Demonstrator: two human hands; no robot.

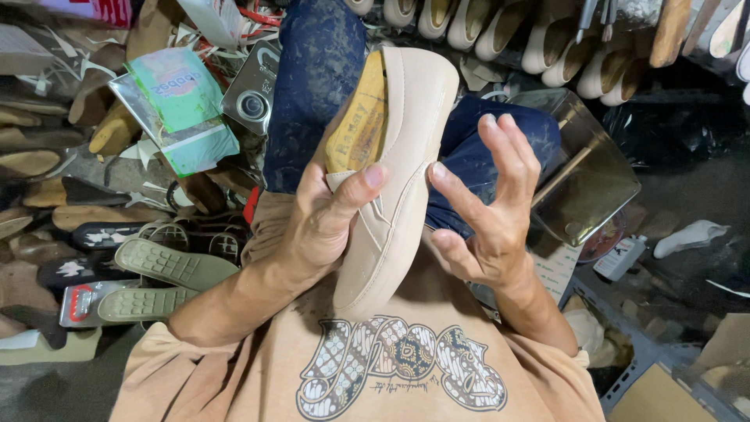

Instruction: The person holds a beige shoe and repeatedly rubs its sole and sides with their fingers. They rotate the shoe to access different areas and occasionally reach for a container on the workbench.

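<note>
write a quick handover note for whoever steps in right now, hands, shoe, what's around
Left hand: grips the beige slip-on shoe by its side, thumb across the upper.
Right hand: open, fingers spread, beside the shoe, apparently not gripping it.
Shoe: held upright over the lap, wooden last inside, sole on.
Nearby: green soles at the left, a row of beige shoes above.

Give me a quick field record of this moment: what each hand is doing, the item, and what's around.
left hand: grips the beige slip-on shoe at mid-length, thumb across its side
right hand: open, fingers spread, beside the shoe, thumb tip near its edge
shoe: held sideways over the lap, a yellowish last inside
left side: green soles, a green packet
top: row of pale shoes
right side: clear plastic container
</note>
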